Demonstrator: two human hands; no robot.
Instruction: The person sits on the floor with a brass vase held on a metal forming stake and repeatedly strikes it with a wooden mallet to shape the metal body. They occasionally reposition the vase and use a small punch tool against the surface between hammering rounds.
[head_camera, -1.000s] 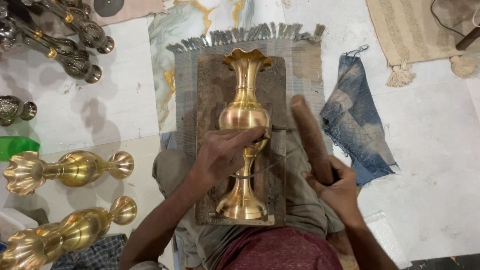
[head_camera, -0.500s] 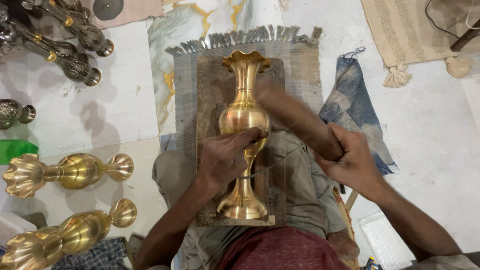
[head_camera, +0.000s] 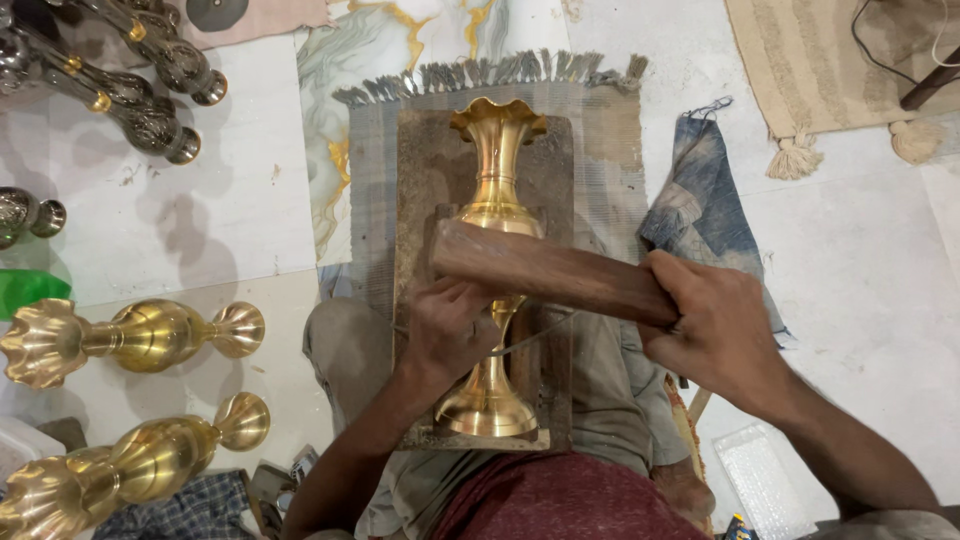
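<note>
A tall brass vase (head_camera: 495, 170) with a fluted mouth lies on a dark wooden board (head_camera: 425, 170) across my lap, its mouth pointing away from me. My left hand (head_camera: 452, 335) is closed around the vase's narrow stem, with a thin metal tool under the fingers. My right hand (head_camera: 715, 325) grips a thick wooden mallet block (head_camera: 540, 270), which lies across the vase's belly, its left end over the board. The vase's round foot (head_camera: 487, 410) shows below my left hand.
Two finished brass vases (head_camera: 130, 338) (head_camera: 140, 462) lie on the floor at the left. Several dark metal vases (head_camera: 150, 95) lie at the upper left. A blue cloth (head_camera: 705, 205) is right of the board, a fringed beige rug (head_camera: 830, 60) at the upper right.
My right hand has swung the wooden block from upright at the right down and leftward across the vase's belly. My left hand stays on the stem.
</note>
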